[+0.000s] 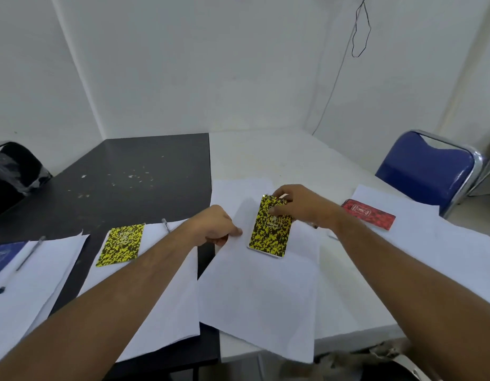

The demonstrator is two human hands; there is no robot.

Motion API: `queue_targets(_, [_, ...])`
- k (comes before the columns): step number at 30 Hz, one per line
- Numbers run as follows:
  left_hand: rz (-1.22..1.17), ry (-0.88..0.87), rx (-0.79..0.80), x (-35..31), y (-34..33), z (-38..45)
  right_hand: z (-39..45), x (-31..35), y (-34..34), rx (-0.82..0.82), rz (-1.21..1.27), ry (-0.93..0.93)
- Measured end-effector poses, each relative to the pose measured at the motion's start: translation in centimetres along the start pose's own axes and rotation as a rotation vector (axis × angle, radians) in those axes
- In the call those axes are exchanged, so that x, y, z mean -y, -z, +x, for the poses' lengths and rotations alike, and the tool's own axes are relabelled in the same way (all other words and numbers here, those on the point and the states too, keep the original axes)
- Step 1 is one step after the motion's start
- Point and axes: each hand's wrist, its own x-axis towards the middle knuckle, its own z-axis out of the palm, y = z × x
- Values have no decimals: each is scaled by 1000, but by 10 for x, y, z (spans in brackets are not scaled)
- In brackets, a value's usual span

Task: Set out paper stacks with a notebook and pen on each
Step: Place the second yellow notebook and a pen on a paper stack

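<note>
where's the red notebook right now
In the head view the red notebook lies flat on the rightmost paper stack, just beyond the right hand and near the blue chair.

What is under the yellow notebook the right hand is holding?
The yellow notebook, held by the right hand, lies on a white paper stack. Whatever sits directly beneath the cover is hidden. No pen shows on that stack.

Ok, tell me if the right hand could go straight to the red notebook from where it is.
Probably yes. The red notebook lies flat on paper just right of the right hand, with nothing between them. But that hand is holding the yellow notebook, so it would have to let go first.
</note>
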Motion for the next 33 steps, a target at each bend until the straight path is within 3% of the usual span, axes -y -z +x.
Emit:
queue_targets(3, [-118,-1,-24,4,19,11,13,3,12,5,188,41])
queue_targets(10, [-272,52,-175,8,52,82,93,7,17,15,240,49])
queue_targets(15, [3,93,-284,17,56,142,152,-5,-1,38,144,31])
queue_targets(22, [115,128,-194,3,53,170,184,-26,-24,63,-98,74])
queue_targets(27, [-92,116,-204,11,49,169,171,-23,-23,68,-25,87])
queue_targets(30, [-225,0,-223,14,45,152,155,-17,-15,85,116,90])
queue_targets(33, [-362,-101,-130,15,44,122,138,-1,-7,65,176,155])
